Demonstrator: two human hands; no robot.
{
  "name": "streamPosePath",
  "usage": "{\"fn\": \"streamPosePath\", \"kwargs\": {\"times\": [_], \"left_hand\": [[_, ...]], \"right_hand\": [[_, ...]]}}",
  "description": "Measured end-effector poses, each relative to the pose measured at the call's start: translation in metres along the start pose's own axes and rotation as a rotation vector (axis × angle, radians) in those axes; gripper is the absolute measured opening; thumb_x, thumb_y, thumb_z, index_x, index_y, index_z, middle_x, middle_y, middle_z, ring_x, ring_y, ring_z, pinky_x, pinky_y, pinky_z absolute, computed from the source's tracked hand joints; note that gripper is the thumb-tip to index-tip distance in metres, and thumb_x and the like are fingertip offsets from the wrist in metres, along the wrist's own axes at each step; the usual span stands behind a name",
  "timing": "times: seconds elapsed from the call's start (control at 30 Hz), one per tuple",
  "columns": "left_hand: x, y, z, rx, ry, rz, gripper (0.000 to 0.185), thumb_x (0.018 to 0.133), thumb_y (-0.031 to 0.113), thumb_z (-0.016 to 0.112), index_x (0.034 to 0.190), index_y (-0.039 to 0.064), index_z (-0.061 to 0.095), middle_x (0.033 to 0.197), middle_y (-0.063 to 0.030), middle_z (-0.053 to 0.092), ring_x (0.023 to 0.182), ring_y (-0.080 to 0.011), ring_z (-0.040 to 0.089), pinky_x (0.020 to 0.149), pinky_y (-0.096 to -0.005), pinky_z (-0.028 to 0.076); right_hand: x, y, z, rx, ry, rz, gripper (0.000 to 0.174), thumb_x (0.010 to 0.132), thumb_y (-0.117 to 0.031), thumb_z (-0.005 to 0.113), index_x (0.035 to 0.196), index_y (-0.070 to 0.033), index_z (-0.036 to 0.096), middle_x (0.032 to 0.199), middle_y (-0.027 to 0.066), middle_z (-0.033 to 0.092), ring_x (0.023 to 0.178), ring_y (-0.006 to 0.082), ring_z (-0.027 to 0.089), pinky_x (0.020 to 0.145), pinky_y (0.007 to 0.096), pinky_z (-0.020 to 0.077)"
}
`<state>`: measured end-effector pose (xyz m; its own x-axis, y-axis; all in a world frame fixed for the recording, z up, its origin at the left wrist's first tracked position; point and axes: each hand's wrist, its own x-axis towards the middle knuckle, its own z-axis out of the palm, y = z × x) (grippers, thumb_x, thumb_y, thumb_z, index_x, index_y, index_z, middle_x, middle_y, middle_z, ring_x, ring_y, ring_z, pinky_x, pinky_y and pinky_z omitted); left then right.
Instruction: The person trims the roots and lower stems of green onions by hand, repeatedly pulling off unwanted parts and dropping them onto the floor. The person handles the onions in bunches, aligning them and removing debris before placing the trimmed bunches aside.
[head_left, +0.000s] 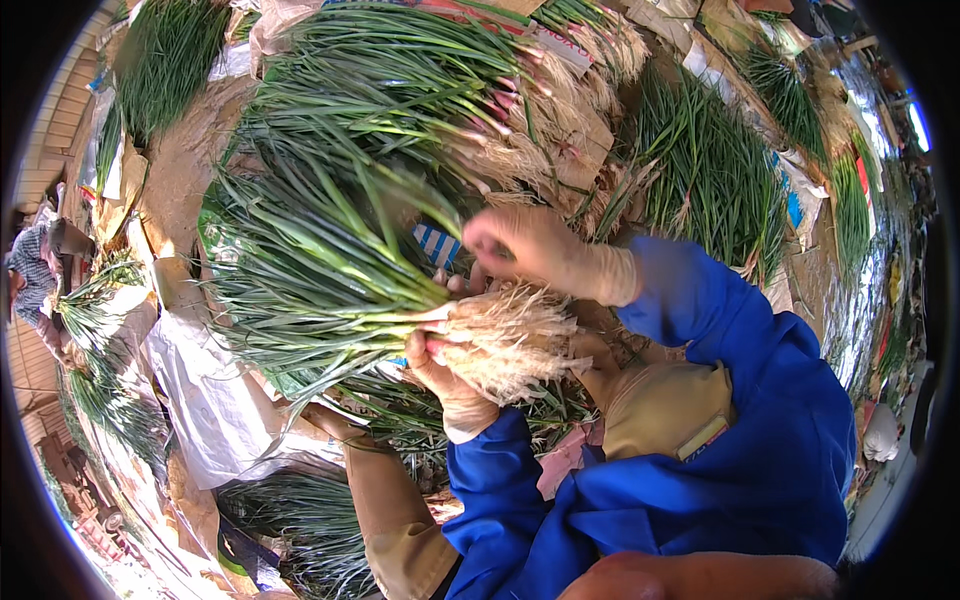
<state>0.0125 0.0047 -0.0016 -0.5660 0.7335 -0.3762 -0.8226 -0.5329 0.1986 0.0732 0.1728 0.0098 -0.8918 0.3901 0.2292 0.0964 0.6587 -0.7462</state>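
My left hand grips a bunch of spring onions near the base of the stalks. Its fingertips show on the far side of the bunch. Pale, shaggy roots point right, and the long green leaves fan out leftward. Just above the roots, my right hand is blurred, its fingers closed at the lower end of a spring onion stalk; the root end there is hidden. Beyond both hands lies a large heap of spring onions, most of their roots to the right.
More spring onions lie at the right, and another pile sits at the lower left. White sheeting covers ground on the left. A person bends over spring onions at the far left. My knee is close below the roots.
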Motion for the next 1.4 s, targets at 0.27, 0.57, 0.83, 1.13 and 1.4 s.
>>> {"fn": "streamPosePath", "kwargs": {"times": [0.27, 0.57, 0.83, 1.13, 1.4], "left_hand": [[0.000, -0.006, 0.013, -0.064, 0.000, 0.009, 0.064, 0.082, 0.040, 0.061, 0.131, 0.000, 0.044, 0.119, -0.0147, 0.056, 0.112, -0.0302, 0.053, 0.101, -0.0445, 0.043], [-0.003, -0.006, 0.000, -0.042, 0.003, 0.084, 0.059, 0.085, 0.045, 0.057, 0.125, 0.003, 0.048, 0.109, -0.0102, 0.057, 0.106, -0.0283, 0.053, 0.096, -0.0433, 0.045], [-0.002, 0.000, -0.012, -0.278, -0.169, 0.065, 0.054, 0.083, 0.036, 0.061, 0.125, 0.003, 0.050, 0.097, -0.0069, 0.053, 0.095, -0.0252, 0.048, 0.092, -0.0390, 0.043], [-0.015, 0.007, -0.009, -0.323, -0.245, -0.208, 0.075, 0.086, 0.039, 0.058, 0.143, 0.000, 0.030, 0.118, -0.0117, 0.057, 0.094, -0.0203, 0.054, 0.086, -0.0334, 0.047], [-0.012, 0.006, -0.037, -0.325, -0.248, -0.047, 0.066, 0.076, 0.035, 0.069, 0.127, 0.003, 0.041, 0.095, -0.0013, 0.050, 0.080, -0.0145, 0.045, 0.078, -0.0330, 0.040]], "right_hand": [[0.018, 0.001, 0.000, 0.421, -0.277, 0.229, 0.051, 0.089, -0.009, 0.059, 0.137, -0.017, 0.044, 0.116, 0.0110, 0.062, 0.096, 0.0243, 0.066, 0.079, 0.0329, 0.0526], [0.012, 0.011, 0.013, -0.129, -0.249, -0.202, 0.018, 0.087, -0.023, 0.059, 0.100, -0.012, 0.064, 0.095, 0.0092, 0.064, 0.091, 0.0308, 0.062, 0.077, 0.0405, 0.0502], [-0.021, 0.035, 0.033, 0.595, -0.191, 0.475, 0.016, 0.086, -0.017, 0.054, 0.076, -0.006, 0.059, 0.066, 0.0077, 0.060, 0.063, 0.0301, 0.060, 0.058, 0.0359, 0.0474], [0.012, 0.065, 0.039, -0.339, -0.157, 0.177, 0.022, 0.083, -0.030, 0.065, 0.091, -0.009, 0.064, 0.085, 0.0105, 0.064, 0.079, 0.0299, 0.063, 0.070, 0.0402, 0.0509], [0.010, 0.055, 0.050, -0.436, -0.120, 0.092, 0.022, 0.082, -0.030, 0.064, 0.092, -0.009, 0.065, 0.081, 0.0097, 0.062, 0.080, 0.0296, 0.062, 0.070, 0.0429, 0.0504]]}}
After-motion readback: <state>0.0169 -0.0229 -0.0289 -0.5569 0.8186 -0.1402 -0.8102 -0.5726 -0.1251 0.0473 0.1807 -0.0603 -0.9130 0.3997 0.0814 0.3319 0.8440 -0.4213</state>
